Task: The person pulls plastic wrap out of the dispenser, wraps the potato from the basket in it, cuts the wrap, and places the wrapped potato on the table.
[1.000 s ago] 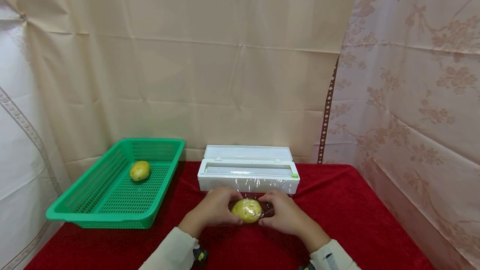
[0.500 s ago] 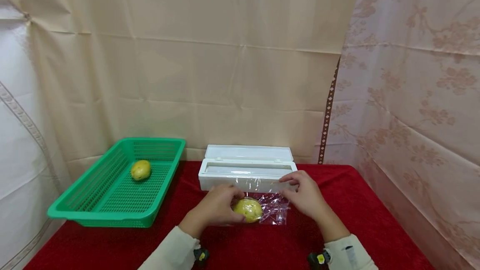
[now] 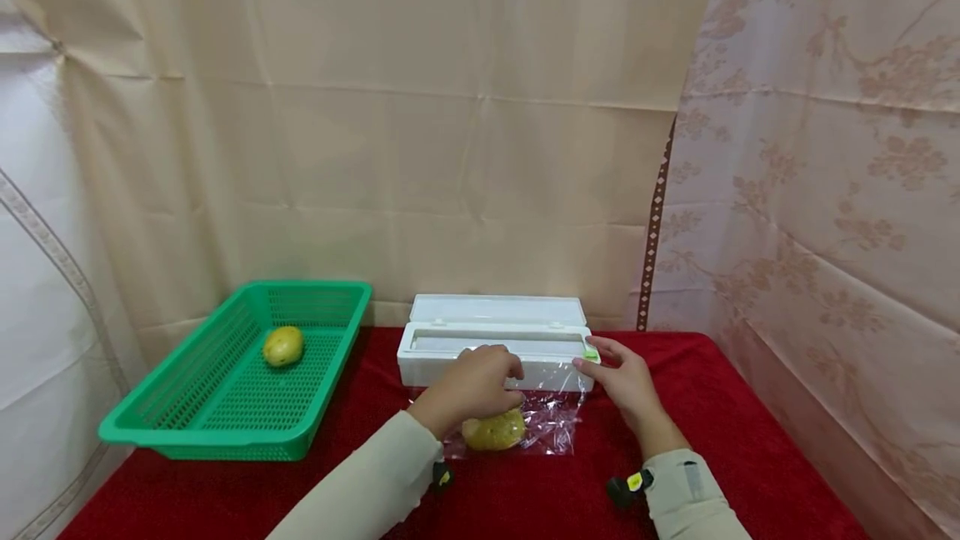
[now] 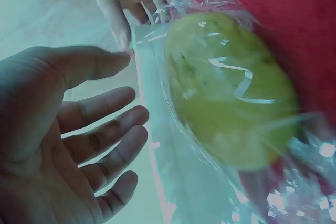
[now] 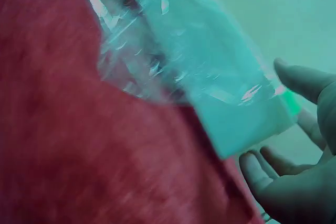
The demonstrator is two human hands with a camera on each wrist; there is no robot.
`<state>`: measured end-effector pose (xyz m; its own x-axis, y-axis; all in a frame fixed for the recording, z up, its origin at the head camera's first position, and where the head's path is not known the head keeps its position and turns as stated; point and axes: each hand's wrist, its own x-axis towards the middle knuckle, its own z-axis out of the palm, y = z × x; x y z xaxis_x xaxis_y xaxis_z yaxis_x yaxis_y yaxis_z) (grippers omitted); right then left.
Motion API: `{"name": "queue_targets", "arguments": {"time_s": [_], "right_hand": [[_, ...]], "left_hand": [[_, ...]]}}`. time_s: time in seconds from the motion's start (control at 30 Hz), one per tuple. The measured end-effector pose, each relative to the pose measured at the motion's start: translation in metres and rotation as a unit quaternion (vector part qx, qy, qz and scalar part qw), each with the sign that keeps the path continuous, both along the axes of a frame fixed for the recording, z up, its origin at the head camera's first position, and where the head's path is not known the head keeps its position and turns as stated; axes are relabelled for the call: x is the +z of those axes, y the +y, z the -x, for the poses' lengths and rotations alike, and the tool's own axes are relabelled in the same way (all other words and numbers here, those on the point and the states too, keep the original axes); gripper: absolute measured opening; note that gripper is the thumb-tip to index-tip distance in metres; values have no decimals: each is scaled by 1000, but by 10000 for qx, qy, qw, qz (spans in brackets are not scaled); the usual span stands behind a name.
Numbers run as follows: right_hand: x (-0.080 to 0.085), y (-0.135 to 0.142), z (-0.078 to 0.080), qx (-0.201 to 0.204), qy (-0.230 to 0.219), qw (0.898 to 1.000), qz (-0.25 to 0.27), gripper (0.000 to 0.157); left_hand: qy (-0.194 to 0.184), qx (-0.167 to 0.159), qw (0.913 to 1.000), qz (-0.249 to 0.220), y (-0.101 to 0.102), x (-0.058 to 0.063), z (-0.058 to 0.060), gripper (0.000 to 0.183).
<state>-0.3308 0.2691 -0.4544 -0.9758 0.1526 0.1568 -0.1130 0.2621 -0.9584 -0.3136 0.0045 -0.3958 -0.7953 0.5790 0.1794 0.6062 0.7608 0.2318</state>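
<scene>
A yellow potato (image 3: pixel 495 430) lies under clear cling film (image 3: pixel 553 423) on the table, in front of a white cling film dispenser (image 3: pixel 459 370) with its lid raised. Above the potato, near the dispenser's front, is my left hand (image 3: pixel 474 386). Its fingers are relaxed and hold nothing, and the left wrist view shows the film-covered potato (image 4: pixel 226 93) beside them. My right hand (image 3: pixel 628 386) is at the dispenser's right end, thumb and fingers apart around the green slider (image 5: pixel 290 102). Whether a fingertip touches the slider is hard to tell.
To the left, a green plastic basket (image 3: pixel 213 438) holds another potato (image 3: pixel 283 346). Red cloth (image 3: pixel 735 440) covers the table. A beige curtain (image 3: pixel 450 148) hangs behind, and a flowered one (image 3: pixel 840 190) hangs at the right.
My right hand let go of the film beside the potato and moved right to the dispenser's end. My left hand left the potato and rose toward the dispenser.
</scene>
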Motion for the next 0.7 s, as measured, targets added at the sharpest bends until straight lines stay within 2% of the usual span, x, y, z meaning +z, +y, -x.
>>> {"name": "queue_targets", "arguments": {"time_s": [0.17, 0.5, 0.57, 0.7], "right_hand": [[-14, 5, 7, 62, -72, 9996, 247, 60], [-19, 7, 7, -81, -65, 9995, 293, 59], [-20, 8, 7, -88, -45, 9994, 325, 59], [-21, 8, 8, -15, -14, 9993, 368, 58]], "left_hand": [[437, 149, 9984, 330, 29, 7, 14, 23], [824, 426, 9956, 133, 74, 10, 33, 15], [767, 464, 9960, 58, 83, 11, 36, 17], [290, 538, 9973, -417, 96, 11, 41, 19]]}}
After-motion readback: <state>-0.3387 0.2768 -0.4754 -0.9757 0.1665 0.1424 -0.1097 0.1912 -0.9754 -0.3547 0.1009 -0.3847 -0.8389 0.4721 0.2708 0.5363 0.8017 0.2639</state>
